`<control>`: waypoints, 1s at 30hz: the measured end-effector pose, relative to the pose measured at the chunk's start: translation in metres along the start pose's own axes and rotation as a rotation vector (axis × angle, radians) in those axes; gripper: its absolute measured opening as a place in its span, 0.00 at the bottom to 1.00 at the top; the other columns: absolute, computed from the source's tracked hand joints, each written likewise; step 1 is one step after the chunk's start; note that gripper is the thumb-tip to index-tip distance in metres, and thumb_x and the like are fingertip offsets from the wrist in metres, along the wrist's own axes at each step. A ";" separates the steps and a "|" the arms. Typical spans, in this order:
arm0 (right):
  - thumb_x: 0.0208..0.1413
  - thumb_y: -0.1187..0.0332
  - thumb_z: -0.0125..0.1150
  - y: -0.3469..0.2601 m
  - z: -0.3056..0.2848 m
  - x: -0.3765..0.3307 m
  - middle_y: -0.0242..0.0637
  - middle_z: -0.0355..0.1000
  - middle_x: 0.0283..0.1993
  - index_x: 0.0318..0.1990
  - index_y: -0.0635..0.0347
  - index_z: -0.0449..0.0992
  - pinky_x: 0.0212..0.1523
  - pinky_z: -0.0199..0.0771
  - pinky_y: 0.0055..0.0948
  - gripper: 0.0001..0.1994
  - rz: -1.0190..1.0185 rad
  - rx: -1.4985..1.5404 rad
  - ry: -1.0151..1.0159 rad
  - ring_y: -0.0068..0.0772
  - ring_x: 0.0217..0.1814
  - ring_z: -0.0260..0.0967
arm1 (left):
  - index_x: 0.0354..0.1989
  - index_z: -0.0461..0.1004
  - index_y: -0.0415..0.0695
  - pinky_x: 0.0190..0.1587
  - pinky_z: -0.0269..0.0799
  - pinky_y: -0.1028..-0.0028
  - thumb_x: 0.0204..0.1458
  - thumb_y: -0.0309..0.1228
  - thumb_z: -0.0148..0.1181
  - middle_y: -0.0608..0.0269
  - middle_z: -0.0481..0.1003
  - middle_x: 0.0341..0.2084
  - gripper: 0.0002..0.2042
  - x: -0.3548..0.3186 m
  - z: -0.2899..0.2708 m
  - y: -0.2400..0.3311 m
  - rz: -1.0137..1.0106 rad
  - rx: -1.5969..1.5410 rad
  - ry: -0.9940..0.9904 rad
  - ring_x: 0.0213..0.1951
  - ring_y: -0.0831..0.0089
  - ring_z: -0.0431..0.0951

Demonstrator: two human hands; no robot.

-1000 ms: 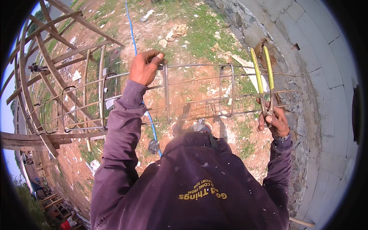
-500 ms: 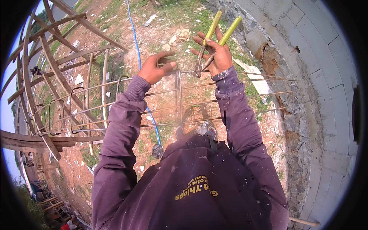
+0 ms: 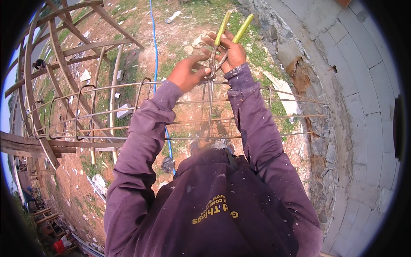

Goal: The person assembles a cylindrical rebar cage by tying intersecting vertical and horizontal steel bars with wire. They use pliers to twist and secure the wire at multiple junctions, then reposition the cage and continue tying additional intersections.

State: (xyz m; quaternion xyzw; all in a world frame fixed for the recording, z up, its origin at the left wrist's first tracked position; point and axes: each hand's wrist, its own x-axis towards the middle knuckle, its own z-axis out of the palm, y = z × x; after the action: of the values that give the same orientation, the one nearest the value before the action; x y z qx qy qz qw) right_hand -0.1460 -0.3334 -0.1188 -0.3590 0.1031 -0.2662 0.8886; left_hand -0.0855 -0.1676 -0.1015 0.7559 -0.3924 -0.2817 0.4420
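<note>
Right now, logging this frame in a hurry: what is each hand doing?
Left hand: closed, pinching at the rebar cage joint.
Right hand: closed on the yellow-handled pincers.

Yellow-handled pincers [image 3: 222, 40] upright, jaws at rebar cage [image 3: 205, 111].

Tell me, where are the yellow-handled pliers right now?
In the head view, the yellow-handled pliers are top centre in the right hand, their tip at the top bar of the rebar cage, beside the left hand.
</note>
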 end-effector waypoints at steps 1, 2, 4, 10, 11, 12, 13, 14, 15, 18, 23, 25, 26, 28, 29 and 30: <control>0.68 0.68 0.45 0.000 0.005 0.000 0.45 0.71 0.49 0.66 0.62 0.58 0.40 0.83 0.43 0.21 -0.017 -0.036 0.036 0.40 0.46 0.75 | 0.62 0.65 0.37 0.37 0.79 0.72 0.58 0.32 0.62 0.49 0.79 0.42 0.25 0.000 0.001 -0.004 0.034 -0.010 0.018 0.39 0.72 0.80; 0.68 0.65 0.47 -0.001 0.009 0.000 0.42 0.71 0.45 0.62 0.63 0.61 0.36 0.80 0.40 0.19 -0.006 -0.030 0.030 0.36 0.42 0.73 | 0.61 0.66 0.37 0.40 0.78 0.71 0.57 0.33 0.63 0.48 0.79 0.42 0.25 0.000 0.001 -0.007 -0.004 -0.017 0.010 0.39 0.69 0.81; 0.68 0.61 0.49 -0.004 0.017 -0.002 0.36 0.69 0.36 0.56 0.65 0.66 0.28 0.74 0.32 0.17 0.007 -0.039 0.113 0.29 0.33 0.69 | 0.60 0.67 0.37 0.44 0.78 0.68 0.54 0.34 0.65 0.46 0.79 0.43 0.27 -0.002 -0.003 -0.008 0.066 -0.078 0.009 0.41 0.64 0.82; 0.62 0.59 0.61 0.002 0.020 -0.009 0.29 0.67 0.29 0.43 0.63 0.70 0.24 0.69 0.29 0.15 -0.151 -0.112 0.034 0.23 0.24 0.65 | 0.61 0.61 0.27 0.63 0.66 0.61 0.49 0.53 0.68 0.34 0.68 0.56 0.43 0.016 -0.020 0.084 0.289 -0.053 0.467 0.60 0.52 0.71; 0.61 0.60 0.61 0.009 0.020 -0.009 0.30 0.68 0.29 0.40 0.63 0.71 0.24 0.70 0.29 0.14 -0.262 -0.163 0.019 0.23 0.24 0.66 | 0.62 0.60 0.25 0.62 0.67 0.59 0.44 0.60 0.68 0.31 0.67 0.56 0.50 0.019 -0.012 0.106 0.407 0.041 0.485 0.61 0.49 0.69; 0.60 0.61 0.62 0.017 0.020 -0.009 0.32 0.69 0.29 0.38 0.63 0.71 0.24 0.71 0.30 0.13 -0.417 -0.192 -0.044 0.24 0.25 0.68 | 0.63 0.57 0.24 0.61 0.68 0.58 0.42 0.63 0.68 0.29 0.66 0.57 0.54 0.024 0.002 0.126 0.487 0.134 0.505 0.62 0.47 0.67; 0.58 0.62 0.65 0.026 0.023 -0.009 0.33 0.71 0.34 0.43 0.64 0.72 0.31 0.73 0.30 0.15 -0.461 -0.078 -0.057 0.27 0.31 0.70 | 0.60 0.65 0.29 0.54 0.75 0.64 0.42 0.61 0.70 0.37 0.74 0.50 0.48 0.026 0.023 0.141 0.535 0.249 0.590 0.55 0.54 0.76; 0.55 0.62 0.68 0.033 0.025 -0.010 0.35 0.74 0.38 0.48 0.64 0.72 0.38 0.75 0.29 0.18 -0.417 0.098 -0.082 0.30 0.38 0.73 | 0.57 0.68 0.34 0.50 0.75 0.67 0.44 0.57 0.70 0.42 0.76 0.44 0.41 0.024 0.043 0.150 0.464 0.160 0.622 0.49 0.58 0.77; 0.53 0.63 0.71 0.038 0.026 -0.012 0.37 0.76 0.42 0.53 0.64 0.73 0.46 0.76 0.29 0.23 -0.438 0.164 -0.098 0.33 0.45 0.76 | 0.53 0.71 0.38 0.46 0.75 0.70 0.46 0.52 0.70 0.48 0.77 0.38 0.33 0.022 0.059 0.158 0.451 0.054 0.695 0.43 0.62 0.78; 0.52 0.63 0.72 0.022 0.019 -0.024 0.37 0.77 0.42 0.51 0.63 0.74 0.45 0.77 0.30 0.22 -0.823 -0.563 -0.098 0.32 0.45 0.76 | 0.49 0.75 0.38 0.38 0.76 0.75 0.45 0.49 0.73 0.55 0.79 0.31 0.30 0.026 0.060 0.162 0.476 0.016 0.553 0.34 0.70 0.80; 0.48 0.69 0.73 -0.043 0.001 -0.022 0.37 0.79 0.32 0.38 0.64 0.78 0.28 0.72 0.23 0.13 -0.100 -0.461 -0.655 0.26 0.28 0.74 | 0.44 0.75 0.39 0.26 0.70 0.77 0.45 0.46 0.74 0.68 0.74 0.20 0.26 0.065 -0.004 0.159 0.281 -0.328 -0.474 0.23 0.80 0.73; 0.53 0.66 0.68 -0.036 0.009 -0.015 0.38 0.77 0.30 0.38 0.64 0.77 0.30 0.73 0.31 0.11 -0.101 -0.432 -0.475 0.32 0.29 0.75 | 0.45 0.75 0.39 0.25 0.69 0.76 0.44 0.46 0.75 0.68 0.74 0.19 0.26 0.075 -0.008 0.156 0.291 -0.228 -0.193 0.23 0.80 0.73; 0.57 0.64 0.64 -0.027 0.013 -0.014 0.39 0.77 0.32 0.39 0.65 0.77 0.33 0.76 0.39 0.11 -0.198 -0.450 -0.378 0.39 0.33 0.77 | 0.45 0.75 0.40 0.24 0.69 0.76 0.44 0.46 0.75 0.68 0.74 0.19 0.26 0.077 -0.005 0.156 0.294 -0.182 -0.053 0.23 0.80 0.72; 0.62 0.60 0.59 -0.002 0.018 -0.015 0.37 0.77 0.37 0.41 0.64 0.76 0.39 0.75 0.38 0.14 -0.487 -0.512 -0.179 0.38 0.39 0.76 | 0.46 0.75 0.42 0.27 0.72 0.74 0.45 0.45 0.74 0.66 0.74 0.20 0.25 0.065 0.019 0.152 0.445 0.051 0.248 0.24 0.78 0.74; 0.64 0.58 0.56 0.007 0.016 -0.019 0.35 0.76 0.39 0.42 0.63 0.75 0.42 0.74 0.36 0.15 -0.444 -0.232 -0.199 0.36 0.43 0.75 | 0.48 0.74 0.42 0.29 0.74 0.73 0.46 0.45 0.73 0.65 0.75 0.20 0.26 0.055 0.032 0.152 0.462 0.132 0.287 0.25 0.78 0.74; 0.65 0.57 0.54 0.010 0.011 -0.022 0.33 0.74 0.41 0.43 0.62 0.74 0.45 0.72 0.35 0.15 -0.337 -0.094 -0.223 0.32 0.44 0.72 | 0.41 0.75 0.41 0.25 0.68 0.76 0.44 0.39 0.72 0.67 0.72 0.17 0.20 0.046 0.044 0.156 0.628 0.148 0.359 0.21 0.81 0.70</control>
State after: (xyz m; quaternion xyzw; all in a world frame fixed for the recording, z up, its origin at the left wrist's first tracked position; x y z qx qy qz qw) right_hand -0.1562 -0.3086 -0.1182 -0.4394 -0.0451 -0.3645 0.8198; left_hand -0.1484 -0.2734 0.0141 0.6658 -0.5409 0.0341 0.5128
